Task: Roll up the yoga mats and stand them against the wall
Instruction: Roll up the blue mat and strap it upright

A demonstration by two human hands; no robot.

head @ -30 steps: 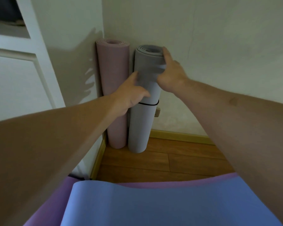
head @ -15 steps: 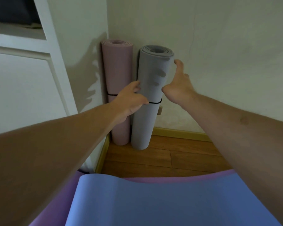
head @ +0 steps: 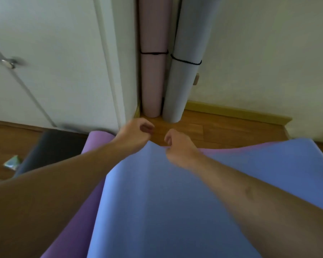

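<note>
Blue mat (head: 175,202) is lying flat on the floor (head: 222,131), filling the lower frame; its long axis is running from 6 o'clock toward 12, its far short edge pointing at the wall corner. It is lying on top of a purple mat (head: 93,146), which is showing along the left side and as a thin strip past the far edge at 2 o'clock.

Right hand (head: 179,148) is sitting at the blue mat's far edge near centre, fingers curled under, thumb down at the edge. It seems to be pinching the edge, but motion blur is hiding the contact.

Left hand (head: 136,133) is hovering just past the far-left corner of the blue mat, at 9 o'clock from the right hand. Fingers are curling loosely toward the palm, holding nothing; whether it is touching the mat I cannot tell.

Beyond the hands, at 12 o'clock, a pink roll (head: 153,81) and a grey roll (head: 181,81) are standing upright side by side in the corner, long axes vertical, each carrying a black band (head: 186,62) around its middle. Grey roll is leaning against the wall (head: 259,53).

At 9 o'clock, a white door (head: 54,53) with a blurred handle (head: 7,62). At 8 o'clock, a dark mat (head: 45,148) is lying beside the purple one, a small packet (head: 12,162) next to it.
</note>
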